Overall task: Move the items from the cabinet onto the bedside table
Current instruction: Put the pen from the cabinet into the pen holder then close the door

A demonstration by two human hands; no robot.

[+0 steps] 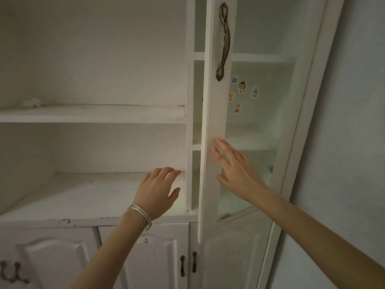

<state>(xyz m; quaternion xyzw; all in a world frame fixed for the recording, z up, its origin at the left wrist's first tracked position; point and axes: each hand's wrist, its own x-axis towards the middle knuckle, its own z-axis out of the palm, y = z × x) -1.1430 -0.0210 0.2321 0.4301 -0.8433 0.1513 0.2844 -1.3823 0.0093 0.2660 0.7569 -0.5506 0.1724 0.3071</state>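
A white cabinet [93, 113] with open shelves and a glass door [214, 130] standing ajar. The right hand [235, 170], grip wide, presses flat on the door's frame. The left hand [158, 190], fingers loosely spread and holding nothing, hovers over the lower shelf [83, 195].

Dim light falls on a pale wall [354, 122] and white lower doors [145, 257] with dark handles [188, 265].

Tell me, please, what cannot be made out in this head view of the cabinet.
- Narrow shelves behind the glass door: contents hidden by its frame and hazy glass.
- Small white lump on the upper shelf: too small to identify.
- Right hand: motion-blurred; contact with the door unclear.
- Bedside table: outside the frame.
- Stickers: too small to read.
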